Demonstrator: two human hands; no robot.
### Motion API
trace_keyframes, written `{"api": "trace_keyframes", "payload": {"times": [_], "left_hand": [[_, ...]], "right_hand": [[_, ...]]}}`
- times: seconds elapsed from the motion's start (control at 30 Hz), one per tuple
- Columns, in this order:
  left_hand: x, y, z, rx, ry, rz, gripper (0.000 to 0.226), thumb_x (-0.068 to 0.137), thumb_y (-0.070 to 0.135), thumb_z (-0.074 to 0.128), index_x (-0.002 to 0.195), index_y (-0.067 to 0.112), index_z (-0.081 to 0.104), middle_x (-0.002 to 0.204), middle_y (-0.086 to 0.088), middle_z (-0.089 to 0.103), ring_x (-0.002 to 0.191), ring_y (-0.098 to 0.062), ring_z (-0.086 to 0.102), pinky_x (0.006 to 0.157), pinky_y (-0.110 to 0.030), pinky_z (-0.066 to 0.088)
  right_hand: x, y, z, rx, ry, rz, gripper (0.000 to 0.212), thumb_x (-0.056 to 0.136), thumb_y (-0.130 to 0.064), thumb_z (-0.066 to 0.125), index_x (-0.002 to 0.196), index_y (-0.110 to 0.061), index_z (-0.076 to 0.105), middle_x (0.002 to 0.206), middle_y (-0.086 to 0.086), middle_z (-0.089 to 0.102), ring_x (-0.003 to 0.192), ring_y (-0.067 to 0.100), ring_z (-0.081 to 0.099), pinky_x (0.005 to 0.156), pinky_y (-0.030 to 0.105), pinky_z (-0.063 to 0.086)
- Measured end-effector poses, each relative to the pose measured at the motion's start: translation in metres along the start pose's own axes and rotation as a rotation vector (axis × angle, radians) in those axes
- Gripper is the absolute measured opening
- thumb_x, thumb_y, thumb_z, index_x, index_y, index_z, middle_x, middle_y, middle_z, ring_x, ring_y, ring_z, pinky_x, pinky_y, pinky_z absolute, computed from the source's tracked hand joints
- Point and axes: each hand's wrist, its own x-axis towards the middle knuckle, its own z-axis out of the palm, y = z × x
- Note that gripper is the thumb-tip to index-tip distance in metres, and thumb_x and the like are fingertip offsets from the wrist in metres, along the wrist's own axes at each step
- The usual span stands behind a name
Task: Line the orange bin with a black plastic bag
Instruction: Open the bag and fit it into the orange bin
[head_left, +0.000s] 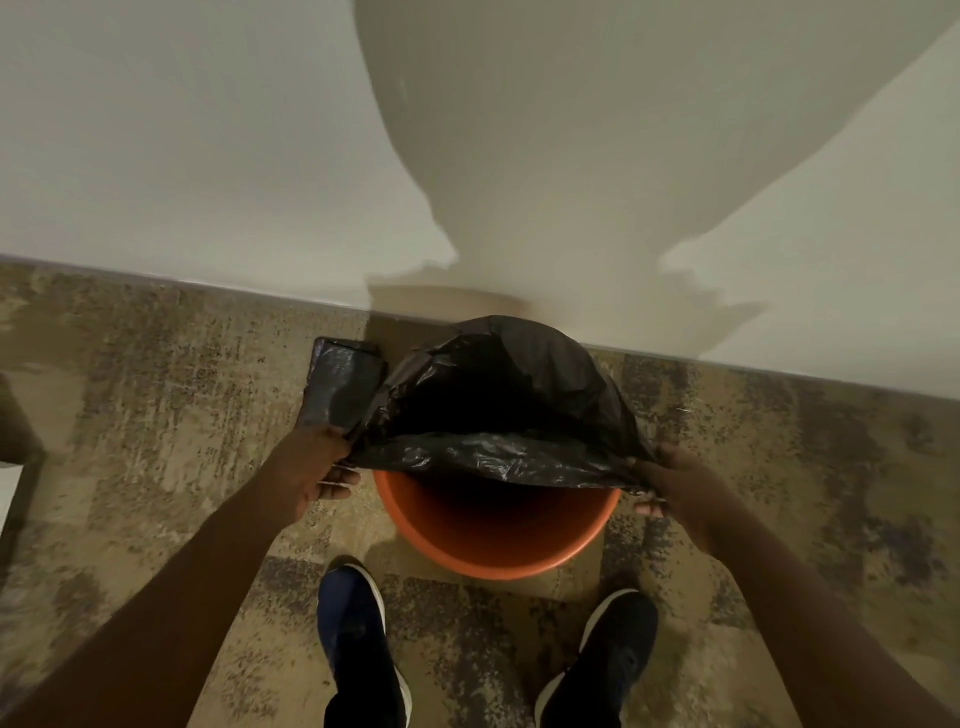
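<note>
An orange round bin (496, 558) stands on the carpet close to the wall, right in front of my feet. A black plastic bag (511, 400) is spread open over the far half of its mouth; the near half of the orange rim and inner wall shows bare. My left hand (317, 467) pinches the bag's left edge at the bin's left side. My right hand (675, 486) grips the bag's right edge at the bin's right side. The bag's near hem stretches straight between my two hands.
A flat folded pack of black bags (340, 387) lies on the carpet just left of the bin. A white wall (208, 156) with a baseboard runs behind the bin. My two dark shoes (358, 649) stand at the bin's near side on patterned carpet (156, 395).
</note>
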Motion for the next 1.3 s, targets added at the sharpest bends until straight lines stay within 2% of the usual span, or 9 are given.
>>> {"api": "trace_keyframes", "payload": {"times": [0.2,0.5,0.67,0.77,0.87,0.97,1.1,1.17,1.3], "left_hand": [[-0.010,-0.020,0.003,-0.158,-0.038,-0.085,0.016,0.102,0.006,0.049,0.093,0.008,0.062,0.083,-0.015,0.063,0.070,-0.027,0.061,0.060,-0.036,0.052],[-0.016,-0.039,0.020,-0.728,-0.121,-0.258,0.017,0.099,-0.006,0.045,0.111,-0.003,0.057,0.091,-0.023,0.072,0.092,-0.034,0.066,0.073,-0.047,0.053],[-0.017,-0.053,0.037,-0.883,-0.105,-0.254,0.021,0.098,-0.005,0.045,0.113,0.000,0.059,0.105,-0.019,0.067,0.092,-0.030,0.067,0.052,-0.039,0.063],[-0.021,-0.059,0.046,-0.914,-0.080,-0.209,0.018,0.100,-0.001,0.046,0.104,0.003,0.063,0.105,-0.016,0.068,0.092,-0.026,0.066,0.062,-0.039,0.062],[-0.024,-0.066,0.052,-0.963,-0.101,-0.122,0.025,0.102,0.014,0.052,0.122,0.003,0.062,0.121,-0.016,0.068,0.109,-0.029,0.066,0.081,-0.041,0.061],[-0.029,-0.070,0.053,-0.986,-0.145,-0.044,0.037,0.101,0.030,0.055,0.127,0.005,0.061,0.124,-0.014,0.070,0.115,-0.029,0.066,0.097,-0.045,0.055],[-0.030,-0.078,0.054,-0.967,-0.219,0.048,0.019,0.102,0.009,0.049,0.111,0.008,0.066,0.102,-0.008,0.075,0.090,-0.019,0.075,0.078,-0.032,0.061],[-0.027,-0.085,0.054,-0.939,-0.201,0.078,0.024,0.100,0.002,0.046,0.115,0.008,0.065,0.101,-0.007,0.075,0.088,-0.018,0.074,0.074,-0.031,0.061],[-0.030,-0.101,0.066,-0.941,-0.065,0.041,0.033,0.094,0.007,0.060,0.127,0.007,0.055,0.111,-0.017,0.065,0.093,-0.028,0.065,0.059,-0.032,0.060]], "right_hand": [[-0.011,0.005,-0.001,0.132,-0.055,0.133,0.018,0.101,-0.005,0.053,0.118,-0.004,0.061,0.101,0.022,0.070,0.084,0.030,0.070,0.067,0.037,0.060],[-0.032,0.029,0.025,0.830,-0.004,0.316,0.021,0.097,-0.008,0.055,0.116,-0.001,0.061,0.095,0.019,0.072,0.081,0.028,0.072,0.058,0.033,0.064],[-0.035,0.047,0.051,1.007,-0.036,0.284,0.050,0.082,-0.013,0.063,0.131,-0.004,0.058,0.117,0.022,0.072,0.112,0.034,0.068,0.079,0.044,0.064],[-0.035,0.051,0.064,1.042,0.023,0.241,0.041,0.098,-0.022,0.059,0.135,-0.005,0.058,0.117,0.020,0.072,0.109,0.033,0.069,0.073,0.041,0.065],[-0.040,0.049,0.072,1.007,0.054,0.164,0.052,0.096,-0.039,0.064,0.134,-0.005,0.058,0.128,0.020,0.068,0.115,0.034,0.067,0.076,0.040,0.064],[-0.048,0.048,0.072,0.866,0.038,0.054,0.050,0.096,-0.024,0.065,0.139,-0.004,0.051,0.129,0.019,0.066,0.115,0.033,0.067,0.075,0.037,0.064],[-0.053,0.053,0.069,0.697,0.051,0.013,0.052,0.091,-0.006,0.068,0.137,-0.020,0.049,0.115,0.013,0.075,0.105,0.032,0.072,0.091,0.046,0.058],[-0.056,0.056,0.072,0.662,0.049,0.001,0.053,0.093,0.000,0.065,0.135,-0.028,0.049,0.104,0.010,0.079,0.100,0.030,0.075,0.085,0.044,0.060],[-0.061,0.067,0.094,0.702,0.088,0.063,0.057,0.096,0.005,0.058,0.140,-0.029,0.045,0.119,0.015,0.071,0.097,0.032,0.073,0.080,0.043,0.062]]}}
